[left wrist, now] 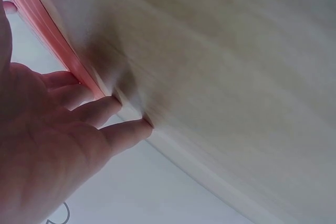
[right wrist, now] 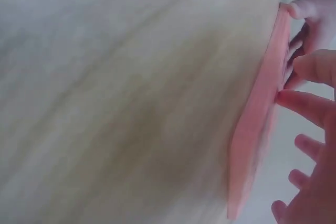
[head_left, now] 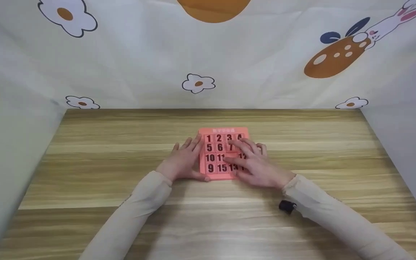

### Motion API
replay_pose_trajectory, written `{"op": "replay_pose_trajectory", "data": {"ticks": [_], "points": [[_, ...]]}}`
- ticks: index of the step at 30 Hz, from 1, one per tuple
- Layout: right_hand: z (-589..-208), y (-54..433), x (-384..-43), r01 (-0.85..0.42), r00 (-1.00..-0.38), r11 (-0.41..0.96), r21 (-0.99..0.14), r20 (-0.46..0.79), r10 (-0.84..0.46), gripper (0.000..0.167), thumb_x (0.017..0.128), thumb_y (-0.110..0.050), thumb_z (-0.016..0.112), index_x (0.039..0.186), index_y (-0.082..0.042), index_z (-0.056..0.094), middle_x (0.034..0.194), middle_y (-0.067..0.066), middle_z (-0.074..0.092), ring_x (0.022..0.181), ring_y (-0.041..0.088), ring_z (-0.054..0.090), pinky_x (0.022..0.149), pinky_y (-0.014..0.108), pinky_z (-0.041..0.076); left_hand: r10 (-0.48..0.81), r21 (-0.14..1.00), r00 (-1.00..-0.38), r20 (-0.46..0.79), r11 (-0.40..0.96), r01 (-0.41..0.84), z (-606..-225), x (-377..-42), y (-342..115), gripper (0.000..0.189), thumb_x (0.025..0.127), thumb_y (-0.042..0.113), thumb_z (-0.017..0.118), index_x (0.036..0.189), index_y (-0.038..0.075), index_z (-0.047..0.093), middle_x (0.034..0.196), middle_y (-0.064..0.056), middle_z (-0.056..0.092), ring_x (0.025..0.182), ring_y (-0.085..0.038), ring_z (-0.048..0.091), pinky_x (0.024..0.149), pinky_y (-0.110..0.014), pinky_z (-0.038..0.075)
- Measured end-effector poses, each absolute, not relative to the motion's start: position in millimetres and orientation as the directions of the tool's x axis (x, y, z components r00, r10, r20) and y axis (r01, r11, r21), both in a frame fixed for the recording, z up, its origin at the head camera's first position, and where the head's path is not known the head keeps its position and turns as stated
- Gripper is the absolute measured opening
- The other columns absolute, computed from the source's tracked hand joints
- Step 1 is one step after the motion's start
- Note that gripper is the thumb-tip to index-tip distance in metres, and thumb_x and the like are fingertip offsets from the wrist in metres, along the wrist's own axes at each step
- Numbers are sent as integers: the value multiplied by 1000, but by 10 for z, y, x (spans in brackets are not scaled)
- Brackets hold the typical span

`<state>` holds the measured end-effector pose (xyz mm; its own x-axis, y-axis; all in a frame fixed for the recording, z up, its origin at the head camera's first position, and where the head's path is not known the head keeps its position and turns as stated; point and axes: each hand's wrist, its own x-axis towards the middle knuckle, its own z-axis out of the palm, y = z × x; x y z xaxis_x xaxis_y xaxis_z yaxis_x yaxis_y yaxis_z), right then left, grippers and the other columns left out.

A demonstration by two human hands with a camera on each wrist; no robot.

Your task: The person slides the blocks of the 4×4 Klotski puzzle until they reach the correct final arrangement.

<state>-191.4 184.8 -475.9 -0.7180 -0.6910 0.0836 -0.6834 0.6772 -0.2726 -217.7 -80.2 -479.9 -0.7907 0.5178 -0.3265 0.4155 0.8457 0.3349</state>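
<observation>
A pink sliding number puzzle [head_left: 223, 177] lies flat on the wooden table, with dark numerals on its square tiles. Along its left side rests my left hand [head_left: 184, 160], fingers extended against the edge and thumb at the near left corner. In the left wrist view, two fingertips [left wrist: 149, 125] of that hand reach down to the tabletop beside the pink frame. My right hand [head_left: 256, 164] reaches over the puzzle's right part, fingers spread and lightly bent. One fingertip touches the puzzle near tile 11 [head_left: 221, 157]. This hand covers several right-hand tiles, including the one right of 7.
The wood-grain table [head_left: 103, 155] extends around the puzzle. Behind it hangs a pale cloth backdrop [head_left: 139, 65] printed with flowers and a rabbit, and pale walls stand on both sides. A small black object [head_left: 286, 206] sits at the right sleeve's cuff.
</observation>
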Motion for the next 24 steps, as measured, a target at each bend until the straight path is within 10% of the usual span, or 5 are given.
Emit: {"op": "replay_pose_trajectory", "data": {"ticks": [6, 12, 24], "points": [[-4742, 1948, -1915, -539, -835, 828, -153, 229, -501, 16, 84, -20, 67, 93, -7, 69, 132, 17, 50, 130, 39, 32, 100, 61, 25, 511, 336, -791, -337, 850, 406, -4804, -2184, -804, 126, 70, 67, 73, 155, 5, 2, 160, -10, -8, 144, -36, 2, 113, -58, 7], [-4771, 1992, -1892, -632, -773, 734, -248, 148, -616, 29, 85, -19, 65, 112, -8, 67, 142, 20, 40, 133, 42, 27, 102, 62, 23, 504, 335, -792, -345, 854, 398, -4817, -2196, -795, 128, 69, 68, 72, 155, 6, 1, 159, -9, -10, 144, -35, 1, 113, -57, 6], [-4738, 2216, -1917, -681, -721, 642, -352, 172, -671, 25, 76, -6, 67, 95, -20, 77, 148, 12, 38, 136, 42, 21, 104, 63, 14, 514, 327, -787, -341, 850, 413, -4793, -2184, -787, 126, 71, 68, 71, 155, 5, 2, 159, -10, -9, 144, -36, 2, 113, -58, 7]]}}
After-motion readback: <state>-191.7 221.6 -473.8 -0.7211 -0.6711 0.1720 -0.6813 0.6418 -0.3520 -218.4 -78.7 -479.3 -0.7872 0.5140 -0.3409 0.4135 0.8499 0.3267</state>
